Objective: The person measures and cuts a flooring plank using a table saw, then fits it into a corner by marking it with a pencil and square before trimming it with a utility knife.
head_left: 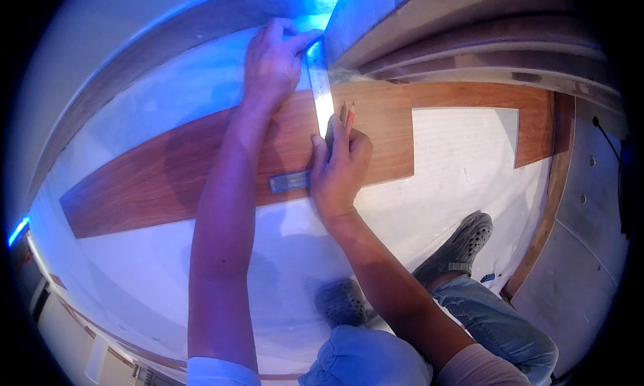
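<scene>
A metal square's bright blade (322, 94) lies across a brown wood-grain plank (174, 161), its far end close to the grey upright panel. My left hand (274, 67) is closed at that far end, its thumb against the blade. Closer to me, my right hand (341, 174) grips the near end of the blade and also holds a red pencil (350, 117), point up and away from me. A short blue-grey bar (290, 181), apparently the square's stock, shows left of my right hand at the plank's near edge. My palm hides where it meets the blade.
More wood-grain planking (533, 127) forms a notch on the right over a white sheet (463, 144). Curved panels (429, 30) rise at the back. My clog-shod foot (463, 245) stands on the sheet, near a small dark object (488, 277). A grey panel (577, 252) borders the right.
</scene>
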A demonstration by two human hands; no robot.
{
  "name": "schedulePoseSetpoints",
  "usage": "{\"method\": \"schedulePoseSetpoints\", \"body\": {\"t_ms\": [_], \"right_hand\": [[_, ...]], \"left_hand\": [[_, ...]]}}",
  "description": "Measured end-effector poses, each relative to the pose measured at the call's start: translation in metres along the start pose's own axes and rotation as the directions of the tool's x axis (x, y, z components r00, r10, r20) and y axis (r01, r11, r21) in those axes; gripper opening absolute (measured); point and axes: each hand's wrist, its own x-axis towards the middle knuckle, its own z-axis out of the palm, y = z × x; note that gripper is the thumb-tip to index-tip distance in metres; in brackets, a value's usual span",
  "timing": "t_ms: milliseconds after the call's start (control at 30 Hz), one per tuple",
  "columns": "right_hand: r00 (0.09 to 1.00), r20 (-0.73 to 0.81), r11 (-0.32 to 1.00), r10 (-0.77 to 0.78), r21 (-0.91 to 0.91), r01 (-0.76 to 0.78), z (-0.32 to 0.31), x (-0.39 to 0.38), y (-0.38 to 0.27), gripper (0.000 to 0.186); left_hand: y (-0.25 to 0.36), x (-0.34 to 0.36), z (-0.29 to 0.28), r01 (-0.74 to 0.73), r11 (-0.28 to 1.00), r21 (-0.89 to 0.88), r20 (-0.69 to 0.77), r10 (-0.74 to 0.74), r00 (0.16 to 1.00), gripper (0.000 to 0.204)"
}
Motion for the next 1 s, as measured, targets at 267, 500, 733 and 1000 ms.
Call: {"method": "schedulePoseSetpoints", "body": {"t_ms": [267,500,733,1000], "right_hand": [[1.0,-0.019,0.999,-0.025,-0.021,0.025,0.001,0.0,0.0,0.051],[0.999,0.045,1.0,-0.005,-0.026,0.006,-0.01,0.003,-0.001,0.052],[0.977,0.194,0.993,0.089,-0.091,-0.073,-0.055,-0.048,0.018,0.056],[0.973,0.219,0.997,0.077,-0.046,-0.069,-0.082,-0.109,0.035,0.055]], "left_hand": [[-0.001,0.001,0.001,-0.002,1.0,-0.002,0.004,0.002,1.0,0.035],[0.002,0.001,0.006,0.036,0.999,0.024,0.034,-0.037,0.999,0.032],[-0.006,0.0,0.009,-0.014,0.999,-0.04,-0.114,0.009,0.993,0.03],[0.017,-0.01,-0.009,0.024,0.998,0.062,-0.096,-0.018,0.995,0.03]]}}
